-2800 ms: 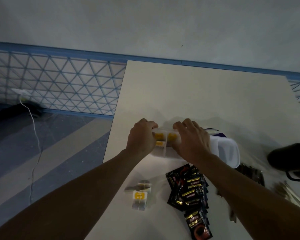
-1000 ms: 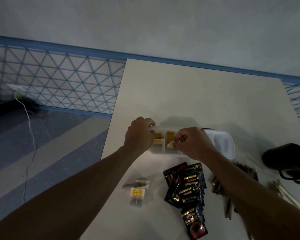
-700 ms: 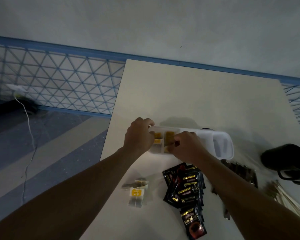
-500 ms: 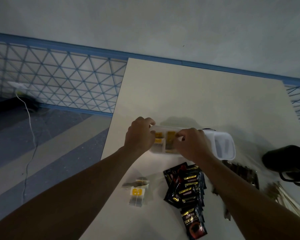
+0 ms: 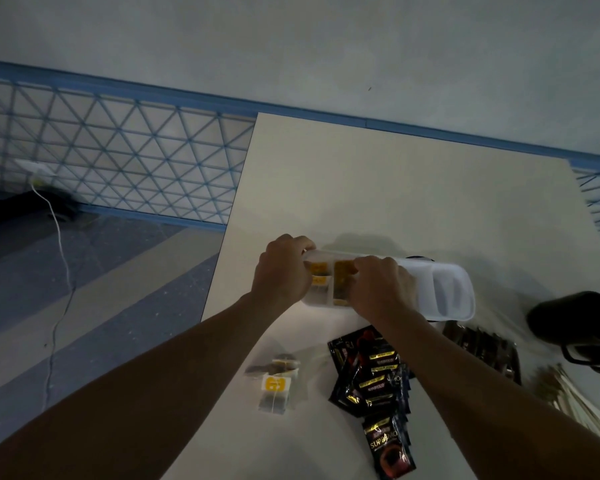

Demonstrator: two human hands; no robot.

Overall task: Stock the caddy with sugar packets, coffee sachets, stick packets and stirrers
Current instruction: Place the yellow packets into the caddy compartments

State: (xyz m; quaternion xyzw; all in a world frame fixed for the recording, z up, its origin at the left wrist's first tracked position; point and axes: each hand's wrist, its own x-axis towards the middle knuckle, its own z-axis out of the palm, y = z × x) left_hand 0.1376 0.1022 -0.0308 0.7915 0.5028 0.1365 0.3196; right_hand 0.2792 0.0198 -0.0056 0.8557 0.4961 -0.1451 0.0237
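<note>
Lying lengthwise left to right on the cream rectangular table (image 5: pixel 395 188), the white plastic compartmented caddy (image 5: pixel 444 292) has its left end near the table's left edge, with bare tabletop behind it. Yellow-labelled packets (image 5: pixel 342 280) stand in its left compartments. The left hand (image 5: pixel 281 271) grips the caddy's left end, and the right hand (image 5: pixel 381 289) curls its fingers onto those packets. Black foil coffee sachets (image 5: pixel 371 372) lie in front of the caddy.
</note>
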